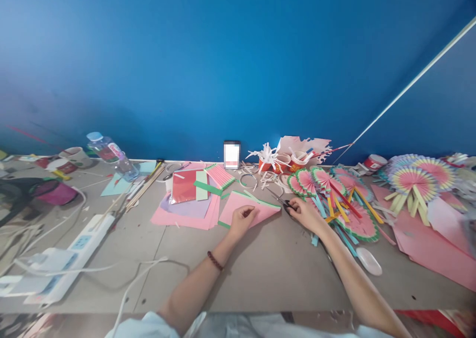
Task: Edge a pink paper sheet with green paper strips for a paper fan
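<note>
In the head view my left hand (pixel 242 222) is closed in a pinch at the front edge of a sheet of pink paper (pixel 232 206) with green strips along its edges. The sheet's right corner is slightly raised off the table. To the right, my right hand (pixel 304 214) grips the black handles of a pair of scissors (pixel 285 205). Their blades point away to the upper left, close to the paper's right corner. A loose pale green strip lies across the sheet's far edge.
Finished paper fans (pixel 359 224) crowd the right, beside a white computer mouse (pixel 369 261). Behind stand paper cups (pixel 297 162) and an upright phone (pixel 232 154). A power strip (pixel 70 258) with cables and a tilted water bottle (pixel 113 157) occupy the left.
</note>
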`<action>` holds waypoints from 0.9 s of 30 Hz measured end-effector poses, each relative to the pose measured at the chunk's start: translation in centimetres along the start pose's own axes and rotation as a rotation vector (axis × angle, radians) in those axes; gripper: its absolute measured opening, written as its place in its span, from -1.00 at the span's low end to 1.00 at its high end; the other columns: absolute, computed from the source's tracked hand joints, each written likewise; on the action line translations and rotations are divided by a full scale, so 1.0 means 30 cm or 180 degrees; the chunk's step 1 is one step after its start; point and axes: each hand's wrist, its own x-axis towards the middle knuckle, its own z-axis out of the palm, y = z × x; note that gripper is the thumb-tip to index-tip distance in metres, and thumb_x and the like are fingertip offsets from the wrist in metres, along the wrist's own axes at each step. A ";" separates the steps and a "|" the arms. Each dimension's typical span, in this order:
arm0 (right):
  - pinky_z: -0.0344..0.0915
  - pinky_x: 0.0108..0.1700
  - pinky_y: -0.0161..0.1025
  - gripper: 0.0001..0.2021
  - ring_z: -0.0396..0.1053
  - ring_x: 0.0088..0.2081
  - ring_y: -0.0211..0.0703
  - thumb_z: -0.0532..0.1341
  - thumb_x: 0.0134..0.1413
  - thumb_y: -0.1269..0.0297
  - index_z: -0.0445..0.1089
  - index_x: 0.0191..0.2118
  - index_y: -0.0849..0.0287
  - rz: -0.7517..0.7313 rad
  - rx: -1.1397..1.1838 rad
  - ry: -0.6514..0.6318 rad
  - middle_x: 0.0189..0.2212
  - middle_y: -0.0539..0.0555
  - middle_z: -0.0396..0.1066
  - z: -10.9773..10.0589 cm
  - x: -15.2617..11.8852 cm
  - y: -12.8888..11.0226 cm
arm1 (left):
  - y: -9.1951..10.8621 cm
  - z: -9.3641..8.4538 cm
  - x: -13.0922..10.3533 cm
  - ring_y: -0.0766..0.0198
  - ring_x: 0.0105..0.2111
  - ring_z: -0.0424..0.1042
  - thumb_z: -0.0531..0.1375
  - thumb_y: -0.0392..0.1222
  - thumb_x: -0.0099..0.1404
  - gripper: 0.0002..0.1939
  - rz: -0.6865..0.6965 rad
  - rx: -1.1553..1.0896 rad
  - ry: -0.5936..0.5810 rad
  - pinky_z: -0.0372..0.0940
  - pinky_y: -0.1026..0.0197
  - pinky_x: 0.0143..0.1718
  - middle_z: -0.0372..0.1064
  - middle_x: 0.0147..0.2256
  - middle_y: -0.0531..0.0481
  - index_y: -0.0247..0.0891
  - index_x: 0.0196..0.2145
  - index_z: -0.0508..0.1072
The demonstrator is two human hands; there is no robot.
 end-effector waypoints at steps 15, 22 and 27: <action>0.26 -0.26 -0.28 -0.69 0.38 -0.32 -0.19 0.25 -0.07 0.04 0.29 -0.31 0.16 0.0140 0.1420 -0.1317 -0.41 0.01 0.42 -0.010 -0.080 -0.066 | 0.030 -0.007 -0.013 0.36 -0.51 0.21 0.21 0.05 0.13 -0.64 0.0129 -0.0112 -0.0177 0.14 0.29 -0.45 0.27 -0.57 0.05 -0.32 -0.59 0.37; 0.25 -0.31 -0.31 -0.73 0.37 -0.35 -0.22 0.24 -0.06 0.08 0.31 -0.32 0.17 0.0108 0.1450 -0.1407 -0.41 0.00 0.43 -0.011 -0.071 -0.073 | 0.025 -0.006 -0.012 0.34 -0.50 0.22 0.20 0.06 0.14 -0.64 0.0132 -0.0034 -0.0197 0.13 0.28 -0.45 0.29 -0.55 0.03 -0.32 -0.56 0.39; 0.25 -0.33 -0.31 -0.74 0.37 -0.38 -0.23 0.25 -0.07 0.09 0.34 -0.34 0.17 0.0133 0.1513 -0.1423 -0.43 0.00 0.43 -0.015 -0.071 -0.076 | 0.018 -0.006 -0.014 0.33 -0.49 0.22 0.19 0.08 0.15 -0.63 0.0160 0.0070 -0.0220 0.13 0.28 -0.44 0.30 -0.54 0.02 -0.31 -0.55 0.39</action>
